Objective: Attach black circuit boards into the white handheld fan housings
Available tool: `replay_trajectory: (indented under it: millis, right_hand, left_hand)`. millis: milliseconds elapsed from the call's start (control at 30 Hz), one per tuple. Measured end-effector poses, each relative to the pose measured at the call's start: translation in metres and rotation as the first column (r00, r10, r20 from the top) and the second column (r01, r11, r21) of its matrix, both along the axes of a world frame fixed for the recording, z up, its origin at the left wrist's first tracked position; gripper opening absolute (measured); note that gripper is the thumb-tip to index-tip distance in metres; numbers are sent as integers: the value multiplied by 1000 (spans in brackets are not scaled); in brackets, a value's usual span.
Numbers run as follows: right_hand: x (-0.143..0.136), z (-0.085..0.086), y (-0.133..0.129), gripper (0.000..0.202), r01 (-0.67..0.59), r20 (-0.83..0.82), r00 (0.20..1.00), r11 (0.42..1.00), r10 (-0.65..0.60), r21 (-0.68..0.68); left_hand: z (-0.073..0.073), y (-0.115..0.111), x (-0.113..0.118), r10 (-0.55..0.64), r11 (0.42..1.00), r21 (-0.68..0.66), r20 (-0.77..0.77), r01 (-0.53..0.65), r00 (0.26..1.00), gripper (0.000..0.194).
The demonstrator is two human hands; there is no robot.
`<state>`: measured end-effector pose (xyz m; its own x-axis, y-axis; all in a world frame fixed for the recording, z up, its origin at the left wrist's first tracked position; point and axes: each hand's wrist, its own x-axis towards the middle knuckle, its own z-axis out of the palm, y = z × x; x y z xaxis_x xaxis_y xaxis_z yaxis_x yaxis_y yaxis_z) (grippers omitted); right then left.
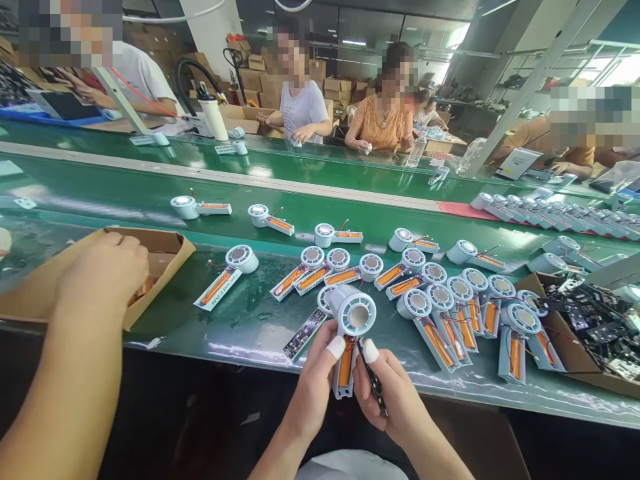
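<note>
My left hand point(320, 373) is closed on a light blue fan unit point(356, 313), its round head up and its open handle showing an orange battery. In my right hand point(383, 380) is a narrow black circuit board point(373, 383), held beside the handle at a slant. White covers wrap both thumb tips. Just behind my left hand, another fan with a circuit board point(304, 335) on its handle lies on the green work surface point(240, 340).
Several fan units point(443, 297) lie to the right, near a carton of circuit boards point(575, 360). At left, another person's hand point(113, 267) reaches into a cardboard box point(160, 293). More fans point(257, 213) lie farther back; people sit across the line.
</note>
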<state>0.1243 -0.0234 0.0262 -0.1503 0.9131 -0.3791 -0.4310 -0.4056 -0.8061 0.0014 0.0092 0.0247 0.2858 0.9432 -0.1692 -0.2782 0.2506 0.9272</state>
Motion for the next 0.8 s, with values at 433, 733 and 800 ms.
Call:
replay_trajectory:
  millis: [433,733,800]
  right_hand:
    - [-4,-1,-10,56,138,121,982,989,-145,59]
    - [2,-19,-28,45,147,485,800,899,-354,413]
    - [4,-24,-29,45,150,537,746,884,-394,442]
  left_hand:
    - [9,-2,8,109,992,91,-200,-92,974,28]
    - [20,1,11,83,994,-59,-189,-96,978,21]
    - [21,0,10,48,994,-91,-133,-61,990,21]
